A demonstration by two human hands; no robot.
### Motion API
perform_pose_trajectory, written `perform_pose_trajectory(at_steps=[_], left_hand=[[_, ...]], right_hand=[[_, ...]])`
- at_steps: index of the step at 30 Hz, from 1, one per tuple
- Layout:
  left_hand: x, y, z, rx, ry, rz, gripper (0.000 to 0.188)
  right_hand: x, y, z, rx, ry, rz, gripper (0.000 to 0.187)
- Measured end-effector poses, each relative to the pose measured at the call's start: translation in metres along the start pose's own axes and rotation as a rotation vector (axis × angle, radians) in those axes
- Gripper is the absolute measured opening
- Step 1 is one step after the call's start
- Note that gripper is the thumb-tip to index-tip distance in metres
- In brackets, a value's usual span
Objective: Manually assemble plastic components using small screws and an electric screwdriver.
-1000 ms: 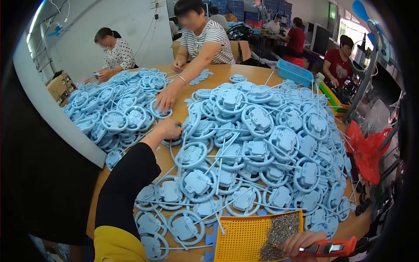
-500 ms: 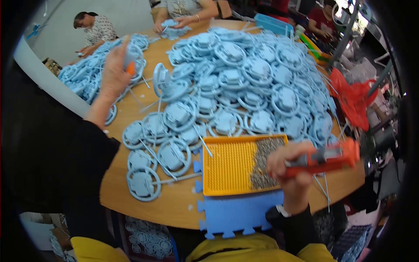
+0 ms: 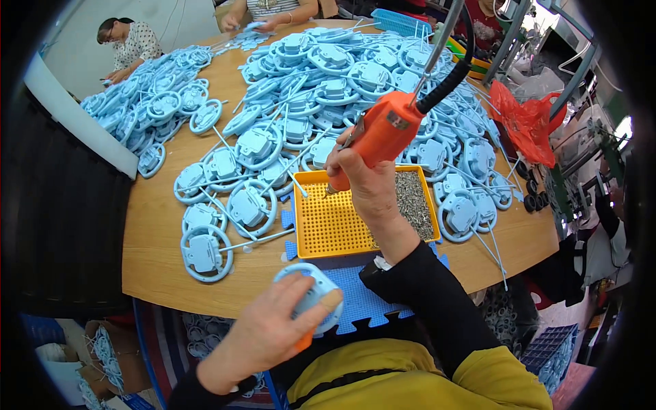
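Note:
My left hand [image 3: 263, 331] is closed around a light blue plastic ring-shaped part [image 3: 321, 292], just above the near table edge. A bit of orange shows under that hand; what it is I cannot make out. In my right hand [image 3: 372, 188] is an orange electric screwdriver [image 3: 393, 126], with a black cord and a metal rod at its top. Its tip points down over the perforated left side of the yellow tray [image 3: 298, 225]. Small metal screws [image 3: 413, 201] fill the tray's right side. Under and in front of the tray lies a blue foam mat [image 3: 362, 294].
A large heap of light blue wheel-shaped parts [image 3: 331, 89] covers the far table, with several loose ones [image 3: 205, 253] left of the tray. Another pile [image 3: 143, 113] lies far left. Two co-workers sit opposite. A red plastic bag [image 3: 526, 123] hangs at right.
My left hand has come from the far left pile to the near edge and now holds a blue part. My right hand has brought the screwdriver left, over the tray.

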State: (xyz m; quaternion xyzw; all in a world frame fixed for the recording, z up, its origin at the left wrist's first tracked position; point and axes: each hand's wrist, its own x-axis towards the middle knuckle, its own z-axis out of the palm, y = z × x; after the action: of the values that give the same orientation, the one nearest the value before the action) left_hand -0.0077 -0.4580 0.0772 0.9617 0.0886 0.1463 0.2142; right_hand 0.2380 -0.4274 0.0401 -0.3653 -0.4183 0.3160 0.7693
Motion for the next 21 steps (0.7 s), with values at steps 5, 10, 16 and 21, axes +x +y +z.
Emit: perform_pose_trajectory(at_steps=[5, 10, 16, 21], left_hand=[[-0.007, -0.017, 0.061, -0.109, 0.153, -0.048, 0.052], [-0.009, -0.024, 0.064, -0.153, 0.174, -0.061, 0.058], [-0.005, -0.014, 0.073, -0.078, 0.257, -0.230, 0.073], [-0.011, -0.005, 0.060, -0.080, 0.167, -0.154, 0.076]], right_hand=[[0.002, 0.007, -0.003, 0.004, 0.025, -0.011, 0.040], [0.007, 0.014, -0.005, -0.006, 0.031, -0.059, 0.041], [0.007, 0.020, -0.016, -0.059, 0.043, 0.008, 0.027], [0.003, 0.021, 0.000, -0.112, 0.052, 0.028, 0.027]])
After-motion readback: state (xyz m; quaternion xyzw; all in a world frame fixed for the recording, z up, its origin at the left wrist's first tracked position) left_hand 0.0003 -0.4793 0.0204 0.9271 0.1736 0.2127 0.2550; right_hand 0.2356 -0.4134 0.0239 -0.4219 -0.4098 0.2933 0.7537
